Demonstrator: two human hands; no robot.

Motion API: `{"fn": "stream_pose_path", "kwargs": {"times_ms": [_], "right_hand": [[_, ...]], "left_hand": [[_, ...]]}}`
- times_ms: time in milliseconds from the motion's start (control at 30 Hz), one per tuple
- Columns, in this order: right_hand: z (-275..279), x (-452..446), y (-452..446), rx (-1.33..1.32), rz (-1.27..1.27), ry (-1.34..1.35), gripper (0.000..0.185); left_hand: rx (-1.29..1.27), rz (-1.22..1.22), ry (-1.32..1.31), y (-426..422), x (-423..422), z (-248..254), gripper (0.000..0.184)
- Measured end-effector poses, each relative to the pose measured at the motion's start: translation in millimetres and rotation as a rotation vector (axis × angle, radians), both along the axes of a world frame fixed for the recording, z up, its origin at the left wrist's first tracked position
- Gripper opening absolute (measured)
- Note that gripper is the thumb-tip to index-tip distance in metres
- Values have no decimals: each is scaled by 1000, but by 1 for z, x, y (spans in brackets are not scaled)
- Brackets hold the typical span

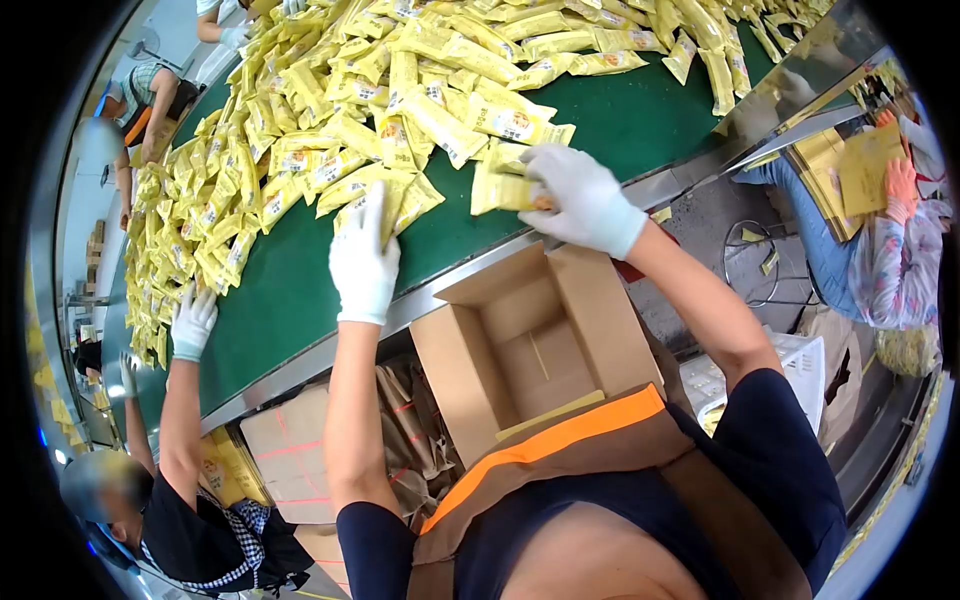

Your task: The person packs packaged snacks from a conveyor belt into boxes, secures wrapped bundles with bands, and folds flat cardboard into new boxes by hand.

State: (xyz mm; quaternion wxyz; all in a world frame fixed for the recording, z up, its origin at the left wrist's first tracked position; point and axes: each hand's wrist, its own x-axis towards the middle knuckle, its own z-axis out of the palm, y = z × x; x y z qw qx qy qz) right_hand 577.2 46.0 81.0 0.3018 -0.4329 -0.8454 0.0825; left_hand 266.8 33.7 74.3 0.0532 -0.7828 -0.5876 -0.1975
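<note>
Many yellow packets (430, 120) lie heaped on a green table surface (300, 280). My left hand (365, 260), in a white glove, rests at the near edge of the heap, fingers on a yellow packet (415, 203); whether it grips the packet is unclear. My right hand (580, 198), also gloved in white, has its fingers closed on another yellow packet (500, 192) near the table's front edge. Below the hands, against that edge, stands an open cardboard box (530, 350) with its flaps spread; its visible inside holds no packets.
A co-worker (195, 500) at the lower left reaches a gloved hand to the heap. Other people stand at the upper left and right; one holds yellow cardboard (865, 170). Flat cartons (290, 450) lean beside the open box. A white basket (800, 375) sits at right.
</note>
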Motion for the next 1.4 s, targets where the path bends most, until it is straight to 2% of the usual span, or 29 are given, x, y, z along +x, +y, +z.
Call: {"fn": "stream_pose_path", "kwargs": {"times_ms": [33, 67, 133, 200, 233, 267, 300, 333, 400, 467, 533, 600, 667, 700, 800, 867, 933, 1000, 1033, 1067, 1100, 1133, 1200, 1233, 1267, 1300, 1333, 1400], "right_hand": [[19, 8, -11, -243, -108, 121, 42], [35, 18, -16, -298, -256, 175, 41], [37, 45, -2, -292, -316, 322, 31], [37, 44, 15, -439, -301, 186, 35], [37, 38, 23, -507, -292, 122, 40], [24, 23, 30, -425, -313, -17, 45], [9, 11, 37, -308, -300, -138, 45], [1, 2, 40, -191, -289, -252, 44], [-8, 1, 41, -28, -213, -323, 45], [-13, 0, 22, 68, -144, -379, 45], [1, 2, 2, -181, -9, -447, 45], [24, 11, 1, -247, 62, -440, 48], [2, 37, 3, -18, -98, -279, 54], [-8, 46, 8, -123, -97, -252, 54], [24, 29, 26, -658, -232, 96, 51], [19, 18, 58, -865, -70, 555, 54], [6, -8, 81, -883, -73, 607, 67], [-11, -27, 87, -564, -234, 126, 82], [-6, -32, 82, -619, -149, 92, 92], [4, -38, 72, -616, -150, 16, 89], [7, -38, 66, -656, -155, 13, 86], [9, -36, 60, -696, -158, 10, 84], [17, -26, 38, -458, -213, -86, 76], [40, -17, 25, -293, -201, -207, 66], [39, -5, 18, -8, -180, -265, 59], [37, 8, 19, -33, -80, -348, 57], [35, 21, 19, -65, 14, -432, 56], [12, 39, 19, -137, 106, -295, 57]], "left_hand": [[-17, 1, -20, -3, -4, 8, 71], [-34, 4, -41, -7, -7, 17, 71], [-40, 6, -84, -10, -16, 26, 67], [-157, -57, -118, -3, -22, 26, 60], [-110, -117, -62, 6, -26, 13, 56], [-60, -176, -5, 13, -22, 8, 52], [-200, -122, 36, 15, -21, 7, 48], [-179, -143, 74, 14, -20, 10, 50], [-306, -142, 102, 7, -20, 20, 51], [-266, -129, 112, -2, -27, 14, 51], [-247, -101, 70, -7, -31, 11, 51], [-269, -68, 72, -8, -28, 8, 53], [-246, -79, 54, -8, -25, 6, 54], [-181, -125, 66, -8, -26, 4, 55], [-304, -85, -20, -5, -29, 6, 60], [-350, -115, -49, -1, -32, 9, 59], [-420, -145, -11, 0, -33, 14, 57], [-388, -120, 35, -3, -27, 15, 58], [-371, -108, 64, -8, -22, 17, 58], [-354, -91, 90, -13, -18, 18, 59], [-195, -135, 110, -16, -22, 5, 60], [-189, -107, 117, -20, -18, 4, 62], [-361, -47, 72, -22, -13, 17, 69], [-349, -52, 11, -18, -16, 24, 73], [-341, -64, -54, -11, -22, 28, 76], [-241, -100, -35, 2, -32, 28, 78], [-263, -122, -10, 17, -34, 41, 80], [-392, -171, -188, 54, -49, 22, 77]]}}
